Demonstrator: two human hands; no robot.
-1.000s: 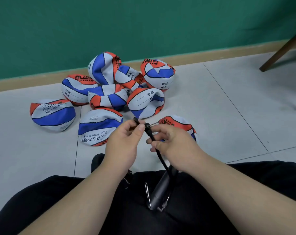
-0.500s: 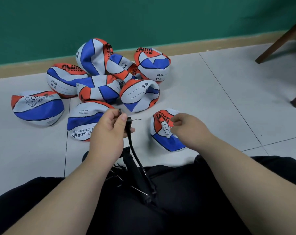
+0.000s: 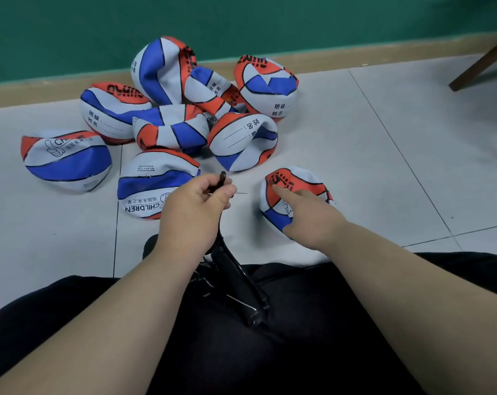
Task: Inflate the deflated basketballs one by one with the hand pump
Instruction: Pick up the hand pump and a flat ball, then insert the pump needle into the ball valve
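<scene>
A heap of deflated basketballs (image 3: 184,109) lies on the pale tiled floor (image 3: 370,143) against the green wall (image 3: 241,18). Just right of the heap and nearer the person, one flattened ball (image 3: 281,189) sits apart; the right hand (image 3: 307,215) rests on it, fingers spread loosely, clamping nothing. The hand pump (image 3: 236,283) lies on the lap below the heap. The left hand (image 3: 196,201) pinches the hose end (image 3: 222,178), its needle (image 3: 241,193) pointing toward that ball.
</scene>
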